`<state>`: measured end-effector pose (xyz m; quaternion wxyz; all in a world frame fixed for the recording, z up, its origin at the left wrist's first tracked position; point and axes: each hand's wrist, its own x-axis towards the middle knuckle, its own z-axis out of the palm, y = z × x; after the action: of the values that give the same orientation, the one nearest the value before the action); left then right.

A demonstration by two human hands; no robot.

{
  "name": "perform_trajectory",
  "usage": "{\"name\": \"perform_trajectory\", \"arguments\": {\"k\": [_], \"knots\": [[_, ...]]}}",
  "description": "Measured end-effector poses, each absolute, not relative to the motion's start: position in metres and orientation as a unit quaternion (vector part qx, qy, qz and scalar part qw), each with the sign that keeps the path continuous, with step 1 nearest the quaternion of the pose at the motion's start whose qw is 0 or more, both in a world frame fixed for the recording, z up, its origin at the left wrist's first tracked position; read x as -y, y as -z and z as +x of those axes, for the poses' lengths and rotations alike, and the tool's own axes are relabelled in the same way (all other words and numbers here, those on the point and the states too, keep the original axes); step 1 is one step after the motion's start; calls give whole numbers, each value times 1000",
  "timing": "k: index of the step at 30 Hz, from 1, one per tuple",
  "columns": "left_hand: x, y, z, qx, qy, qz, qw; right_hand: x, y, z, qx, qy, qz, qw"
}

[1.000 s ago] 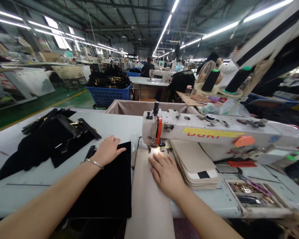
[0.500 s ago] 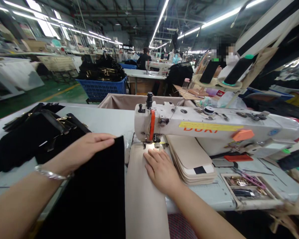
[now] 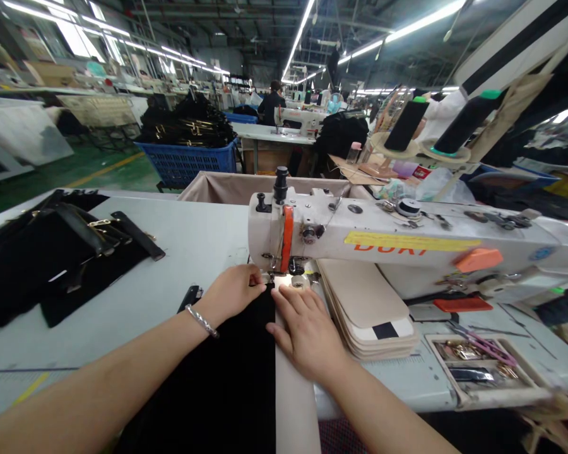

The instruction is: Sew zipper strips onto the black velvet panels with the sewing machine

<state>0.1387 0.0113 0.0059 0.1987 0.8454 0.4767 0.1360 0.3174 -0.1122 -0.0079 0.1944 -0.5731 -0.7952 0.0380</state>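
A black fabric piece (image 3: 227, 372) lies over a beige panel (image 3: 296, 403) in front of the white sewing machine (image 3: 383, 243). My left hand (image 3: 234, 291), with a bracelet at the wrist, grips the black piece's top edge right at the needle area. My right hand (image 3: 307, 331) lies flat with fingers stretched out on the beige panel, touching the black piece's right edge just below the presser foot.
A stack of beige panels (image 3: 366, 312) sits under the machine arm. A tray of metal hardware (image 3: 478, 366) is at the right. Black straps and fabric (image 3: 52, 252) lie at the left. A blue basket (image 3: 187, 161) and other workers stand behind.
My left hand has carried the black fabric piece from the left side of the table rightwards onto the beige panel, up to the needle. My right hand stayed on the beige panel.
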Motion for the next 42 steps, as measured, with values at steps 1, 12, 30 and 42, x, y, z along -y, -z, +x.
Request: {"name": "perform_trajectory", "arguments": {"k": [1, 12, 30, 42], "knots": [[-12, -5, 139, -479, -136, 845, 194, 112, 8, 317, 794, -40, -575, 193], [-13, -3, 144, -487, -140, 846, 165, 110, 9, 316, 790, -35, -581, 194], [31, 6, 115, -302, -119, 941, 94, 111, 11, 316, 786, -24, -581, 211], [73, -6, 91, -229, -82, 962, 121, 164, 7, 312, 798, -57, -556, 225]]}}
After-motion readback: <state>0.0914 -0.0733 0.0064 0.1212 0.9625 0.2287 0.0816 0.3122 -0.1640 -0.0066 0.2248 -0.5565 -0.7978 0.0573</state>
